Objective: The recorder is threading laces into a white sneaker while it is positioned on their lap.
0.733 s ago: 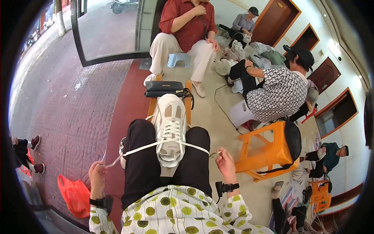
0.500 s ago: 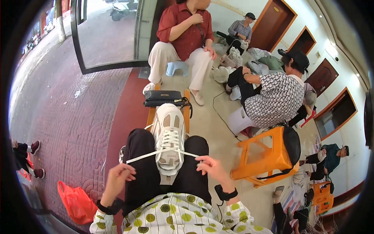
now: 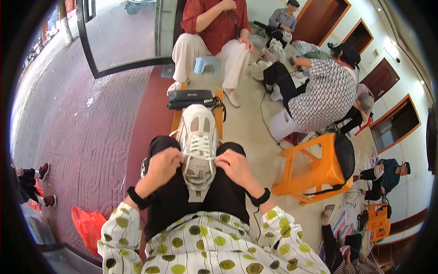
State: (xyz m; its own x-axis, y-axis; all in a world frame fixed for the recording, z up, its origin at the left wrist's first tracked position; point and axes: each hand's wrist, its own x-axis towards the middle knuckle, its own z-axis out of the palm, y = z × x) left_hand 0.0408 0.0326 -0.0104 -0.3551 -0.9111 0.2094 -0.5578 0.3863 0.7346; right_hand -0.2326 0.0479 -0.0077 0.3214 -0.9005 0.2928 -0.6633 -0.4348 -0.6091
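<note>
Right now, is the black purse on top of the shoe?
No, the purse lies on the bench, beyond the shoe.

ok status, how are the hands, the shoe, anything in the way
Left bare hand and right bare hand pinching flat white laces, one each side. White-and-beige mesh sneaker between black-trousered knees. Nothing visible blocking either hand.

wooden bench (image 3: 176, 119), black pouch (image 3: 189, 99) lying across its far end, white laced sneaker (image 3: 199, 142) over the nearer part
</note>
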